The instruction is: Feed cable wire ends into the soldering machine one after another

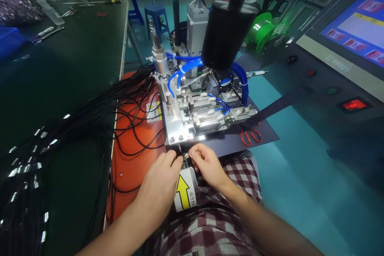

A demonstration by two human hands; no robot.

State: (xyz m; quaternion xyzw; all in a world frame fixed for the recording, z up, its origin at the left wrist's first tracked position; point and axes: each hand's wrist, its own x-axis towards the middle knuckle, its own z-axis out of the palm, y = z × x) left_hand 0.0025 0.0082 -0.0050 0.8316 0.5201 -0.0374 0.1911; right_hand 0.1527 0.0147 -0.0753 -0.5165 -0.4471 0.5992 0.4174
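Observation:
My left hand (pixel 162 178) and my right hand (pixel 207 164) meet at the front edge of a metal machine (pixel 177 126) with blue air tubes. A small shiny metal piece (pixel 186 155) shows between the fingertips, and the right thumb and forefinger pinch at it. The left fingers are curled together beside it; what they hold is hidden behind them. Below the hands lies a black feed track with a white label (pixel 188 192) bearing a yellow arrow. Black cables (pixel 132 128) run along the left of the machine.
Many cables with shiny ends (pixel 25 168) lie on the dark table (pixel 87 40). Red-handled scissors (pixel 251 137) rest on the machine's base plate. A black cylinder (pixel 223 34) hangs overhead. At right stands a control panel (pixel 336 76) with a screen. A green spool (pixel 260 32) sits behind.

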